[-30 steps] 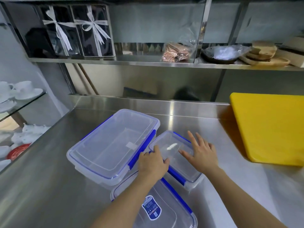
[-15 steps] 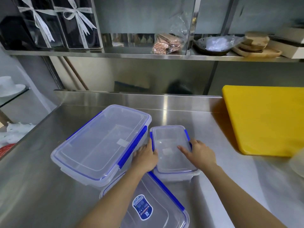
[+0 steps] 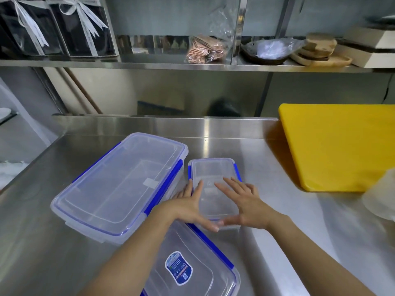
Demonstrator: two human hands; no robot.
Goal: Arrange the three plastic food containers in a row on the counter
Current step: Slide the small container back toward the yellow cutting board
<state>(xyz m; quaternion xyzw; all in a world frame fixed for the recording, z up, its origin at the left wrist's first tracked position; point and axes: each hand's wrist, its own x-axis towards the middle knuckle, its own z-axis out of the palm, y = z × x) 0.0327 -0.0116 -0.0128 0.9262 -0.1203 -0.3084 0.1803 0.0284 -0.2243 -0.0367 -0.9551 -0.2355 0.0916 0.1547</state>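
Three clear plastic containers with blue clips stand on the steel counter [image 3: 267,167]. The largest container [image 3: 119,182] lies at the left. Just right of it sits the small container [image 3: 211,176], squared to the counter's back edge. A medium container [image 3: 192,263] with a blue label lies nearest me, partly under my left forearm. My left hand [image 3: 188,208] rests with fingers spread against the small container's left and near side. My right hand [image 3: 243,204] lies flat on its lid, fingers apart, thumb at the near edge. Neither hand grips anything.
A thick yellow cutting board [image 3: 337,146] lies at the right. A blurred white object [image 3: 380,199] shows at the far right edge. The steel shelf [image 3: 192,66] above holds ribboned black boxes [image 3: 57,26], a bag of wafers [image 3: 207,48] and wooden boards [image 3: 320,52].
The small container was turned from a diagonal to straight beside the largest one. Both hands have loosened from its sides and now lie with fingers spread.
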